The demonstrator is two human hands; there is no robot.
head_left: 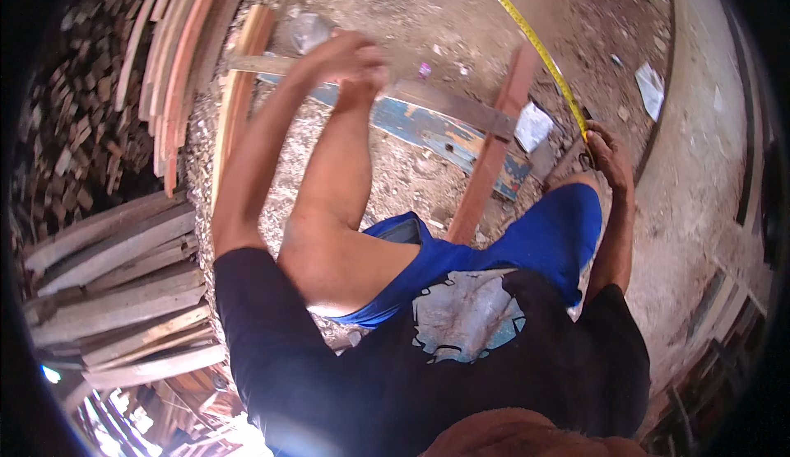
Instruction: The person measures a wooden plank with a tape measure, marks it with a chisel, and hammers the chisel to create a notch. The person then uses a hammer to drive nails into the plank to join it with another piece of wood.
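Note:
A tape measure (585, 152) is in my right hand (609, 151), its case mostly hidden by the fingers. Its yellow blade (533, 37) runs out far and to the left over the dirt ground, with the end free. My left hand (355, 60) is over my left foot, by a narrow brown wooden strip (448, 107); its fingers are blurred and I cannot tell if they hold anything. Beside that strip lies a board with worn blue paint (428, 132). A reddish timber (496, 140) crosses under the strip's right end.
Pale timber (239, 103) lies on the left, near long stacked planks (193, 53) and a pile of cut wood (78, 128). Rough boards (123, 292) are stacked nearer. White scraps (535, 126) litter the ground. A concrete ledge (691, 169) runs along the right.

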